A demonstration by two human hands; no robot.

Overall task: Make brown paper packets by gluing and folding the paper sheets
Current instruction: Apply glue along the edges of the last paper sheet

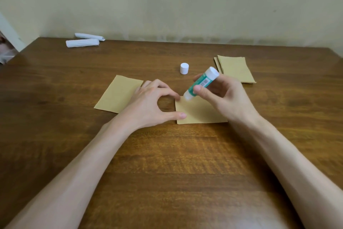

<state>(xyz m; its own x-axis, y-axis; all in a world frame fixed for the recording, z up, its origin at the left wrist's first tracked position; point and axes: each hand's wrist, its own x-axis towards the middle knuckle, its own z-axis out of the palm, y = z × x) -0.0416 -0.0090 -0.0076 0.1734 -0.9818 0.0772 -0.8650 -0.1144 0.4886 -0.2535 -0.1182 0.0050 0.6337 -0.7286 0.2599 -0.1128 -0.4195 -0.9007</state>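
Wooden table point(167, 163) | gluing | right hand point(222, 97) grips glue stick point(202, 83), tip seemingly on paper sheet point(200, 113) | left hand point(148, 104) alongside, spread fingertips pinning it | next: steady stroke along edge

There was one glue stick point(202, 83) and one white cap point(184, 68). Brown paper lay in three places: one sheet point(200, 111) in the middle, one piece point(117, 93) to the left, and one pile point(235, 70) to the right. At least two layers showed in the pile, but its full count could not be told. White paper rolls numbered two: the nearer roll point(82, 43) and the farther roll point(89, 36). Two hands were in view, the left hand point(150, 102) and the right hand point(224, 95), over one table point(167, 163).
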